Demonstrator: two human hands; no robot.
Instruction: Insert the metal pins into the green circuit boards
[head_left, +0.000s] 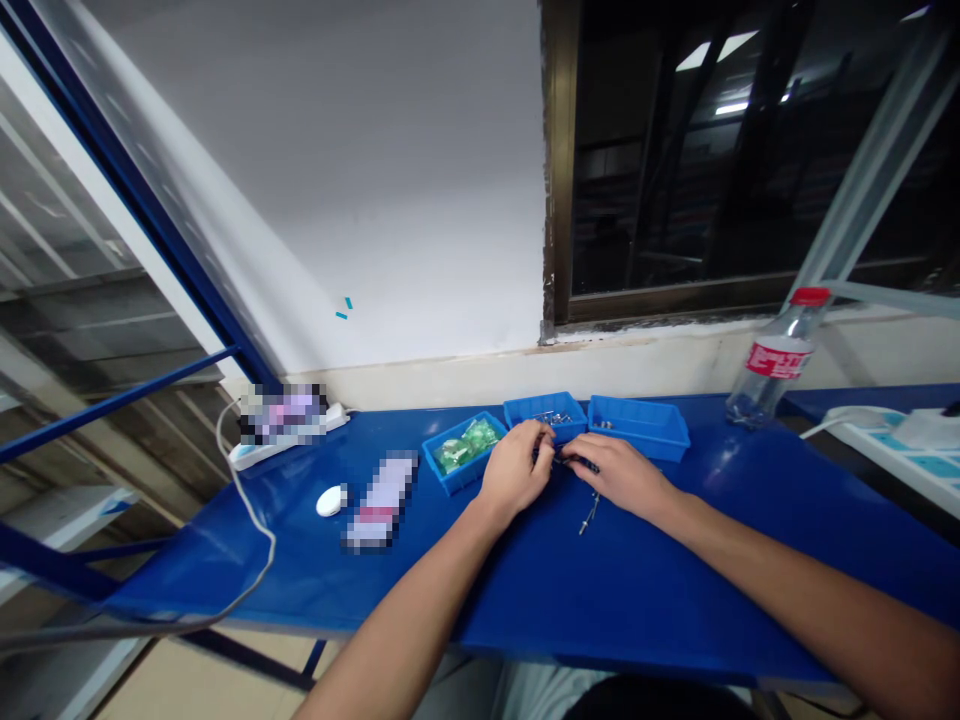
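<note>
My left hand and my right hand meet over the blue table, just in front of three blue bins. Both pinch a small dark part between their fingertips; it is too small to identify. A small metal piece like a bolt lies on the table just below my right hand. The left bin holds green packets. The middle bin holds small metal parts. The right bin looks nearly empty.
A plastic bottle with a red label stands at the right rear. A white power strip with a trailing cable, a white round object and a blurred flat item lie left. A white tray sits far right.
</note>
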